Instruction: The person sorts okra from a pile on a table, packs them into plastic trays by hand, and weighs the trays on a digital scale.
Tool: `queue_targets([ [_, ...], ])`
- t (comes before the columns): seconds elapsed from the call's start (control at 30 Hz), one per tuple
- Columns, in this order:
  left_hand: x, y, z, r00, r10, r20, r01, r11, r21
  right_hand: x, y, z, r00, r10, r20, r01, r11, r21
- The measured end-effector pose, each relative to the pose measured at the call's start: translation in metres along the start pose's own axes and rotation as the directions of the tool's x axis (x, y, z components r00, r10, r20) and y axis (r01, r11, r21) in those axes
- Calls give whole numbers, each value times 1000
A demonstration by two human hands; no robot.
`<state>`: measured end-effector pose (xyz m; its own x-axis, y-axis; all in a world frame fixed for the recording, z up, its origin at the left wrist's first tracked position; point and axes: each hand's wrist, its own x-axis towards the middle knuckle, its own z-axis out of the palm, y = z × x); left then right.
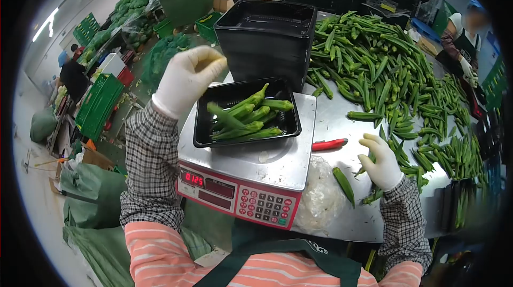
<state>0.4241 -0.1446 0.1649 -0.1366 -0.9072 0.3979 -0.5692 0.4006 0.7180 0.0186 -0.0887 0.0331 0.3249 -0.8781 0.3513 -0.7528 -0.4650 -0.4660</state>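
My left hand, in a white glove, is raised beside the upper left of a black plastic tray. Its fingers curl in and the tips come together, with nothing visible in them. Several green okra pods lie in the tray, and one at its left side is blurred by motion. The tray rests on a scale with a red display reading 0.125. On the right, my gloved right hand hovers over the metal table with fingers apart, close to a few loose pods. A single okra lies left of it.
Behind the scale rises a tall stack of black trays. A large okra heap covers the table's far right. A red chili pepper and a crumpled clear plastic bag lie beside the scale. Another person stands at far right.
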Motion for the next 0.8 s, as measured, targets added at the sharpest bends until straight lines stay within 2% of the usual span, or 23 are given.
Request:
queue_targets([
  [0.07, -9, -1, -3, 996, -62, 63, 53, 988, 144, 30, -34, -1, 993, -115, -33, 117, 990, 78],
  [0.13, -22, -5, -3, 989, -108, 105, 95, 988, 126, 61, -61, 5, 973, -222, -63, 228, 966, 118],
  [0.17, -26, -14, -6, 982, 62, 181, -95, 979, 179, 77, -72, 9, 956, -280, -85, 290, 948, 131],
  [0.2, -31, -15, -10, 957, 80, 278, -144, 965, 219, 91, -81, 15, 951, -299, -80, 307, 945, 112],
  [0.27, -36, -24, -14, 877, 196, 439, -336, 903, 269, 116, -96, 29, 938, -338, -72, 343, 936, 73],
  [0.3, -39, -22, -16, 876, 114, 469, -290, 901, 324, 125, -102, 38, 946, -324, -23, 324, 946, -18],
  [0.37, -42, -20, -20, 908, 36, 418, -188, 926, 327, 140, -111, 51, 958, -278, 65, 285, 936, -205],
  [0.4, -43, -21, -21, 920, -3, 393, -136, 936, 325, 147, -113, 50, 954, -273, 120, 295, 926, -236],
  [0.47, -46, -22, -20, 944, 3, 330, -133, 918, 374, 157, -118, 44, 939, -255, 233, 317, 902, -293],
  [0.5, -49, -18, -21, 948, -10, 317, -133, 895, 427, 159, -116, 37, 934, -338, 113, 357, 889, -288],
  [0.53, -51, -16, -21, 954, -23, 300, -129, 870, 477, 158, -122, 21, 938, -340, 62, 343, 889, -305],
  [0.57, -54, -17, -19, 947, 21, 320, -189, 841, 507, 158, -126, 6, 939, -342, 42, 335, 880, -335],
  [0.6, -55, -14, -16, 925, -1, 380, -215, 823, 525, 157, -129, -7, 940, -340, 22, 325, 873, -364],
  [0.67, -54, -6, -11, 868, -48, 494, -272, 787, 554, 157, -137, -31, 958, -273, 84, 285, 912, -295],
  [0.7, -52, -8, -9, 844, -53, 534, -308, 767, 562, 157, -136, -31, 942, -335, -6, 326, 920, -218],
  [0.8, -46, 1, -6, 794, -139, 592, -254, 809, 530, 161, -144, -14, 940, -334, -70, 335, 942, -1],
])
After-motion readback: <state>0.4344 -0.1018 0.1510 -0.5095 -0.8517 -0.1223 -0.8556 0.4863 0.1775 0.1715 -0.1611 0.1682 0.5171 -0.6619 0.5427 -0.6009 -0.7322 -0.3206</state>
